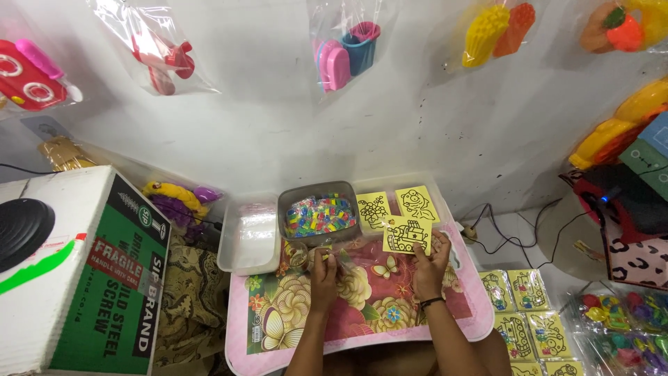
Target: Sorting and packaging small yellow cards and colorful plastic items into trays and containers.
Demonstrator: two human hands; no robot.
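My right hand (431,266) holds a yellow card with a black line drawing of a ship (406,235) above a small pink table with a floral top (362,306). My left hand (323,270) grips a small clear plastic packet (332,255) beside it. Just beyond the hands sits a grey tray full of small multicoloured pieces (319,214). To its right lie two more yellow drawing cards (396,206) in a clear container.
An empty clear plastic tub (250,237) stands left of the grey tray. A large green and white cardboard box (83,271) fills the left. Several packed yellow cards (529,313) lie on the floor at right. Bagged plastic toys hang on the white wall (278,118).
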